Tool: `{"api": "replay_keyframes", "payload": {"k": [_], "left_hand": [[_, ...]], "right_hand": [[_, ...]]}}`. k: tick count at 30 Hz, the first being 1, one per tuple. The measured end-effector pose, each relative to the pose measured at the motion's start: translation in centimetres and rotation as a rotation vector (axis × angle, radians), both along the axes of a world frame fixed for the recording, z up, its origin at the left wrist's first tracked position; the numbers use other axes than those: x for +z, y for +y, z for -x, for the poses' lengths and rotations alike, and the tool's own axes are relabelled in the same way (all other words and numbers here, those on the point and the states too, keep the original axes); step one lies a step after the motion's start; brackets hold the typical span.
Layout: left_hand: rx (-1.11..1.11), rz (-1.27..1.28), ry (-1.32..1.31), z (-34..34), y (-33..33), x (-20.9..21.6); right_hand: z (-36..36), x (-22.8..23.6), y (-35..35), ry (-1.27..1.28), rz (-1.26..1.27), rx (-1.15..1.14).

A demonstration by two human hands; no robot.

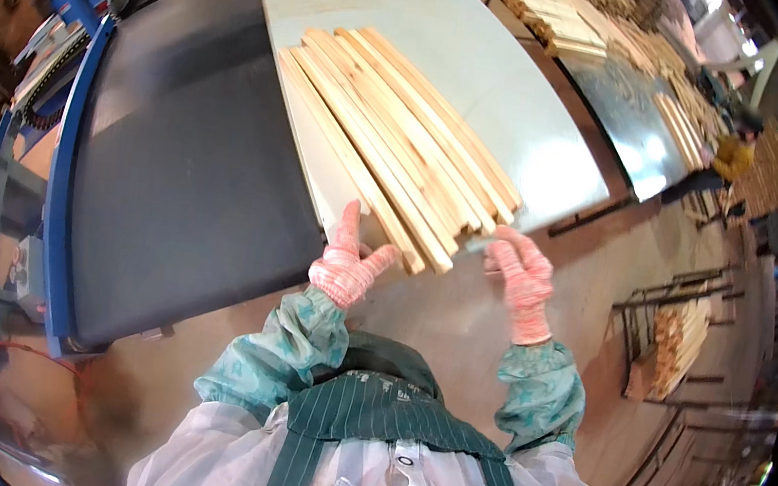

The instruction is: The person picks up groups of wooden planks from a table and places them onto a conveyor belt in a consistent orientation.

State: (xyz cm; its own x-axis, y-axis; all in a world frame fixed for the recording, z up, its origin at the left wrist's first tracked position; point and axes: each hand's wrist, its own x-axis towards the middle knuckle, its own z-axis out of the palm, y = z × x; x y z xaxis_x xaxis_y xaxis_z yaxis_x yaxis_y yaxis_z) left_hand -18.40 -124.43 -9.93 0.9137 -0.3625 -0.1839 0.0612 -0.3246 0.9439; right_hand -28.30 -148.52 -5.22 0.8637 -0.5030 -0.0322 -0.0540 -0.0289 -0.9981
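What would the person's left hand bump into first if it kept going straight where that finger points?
Most likely the leftmost wooden stick, just ahead of the left hand's raised finger. Depth is hard to judge from one view, so the hand might pass above it.

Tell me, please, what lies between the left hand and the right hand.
The near ends of the wooden strips lie there, in the head view.

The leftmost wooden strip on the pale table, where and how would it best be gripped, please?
Probably by its near end, from the person's side, with the left hand closing across its narrow width. The leftmost wooden strip is long and slim, points toward the person, and seems to overhang the pale table there.
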Motion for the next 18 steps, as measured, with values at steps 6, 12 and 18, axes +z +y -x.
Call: {"api": "replay_keyframes", "payload": {"k": [6,12,18], "left_hand": [[0.041,-0.145,-0.162,-2.9,-2.1,-2.0],[0.096,-0.244,-0.127,-1.5,-3.1,3.6],[0.0,-0.484,-0.303,4.8,-5.3,3.5]], "right_hand": [[-8.4,1.4,-10.1,0.017,0.144,-0.1],[-19.8,-4.0,-17.1,0.083,0.166,0.128],[-24.9,-6.8,-13.2,-0.096,0.334,0.142]]}}
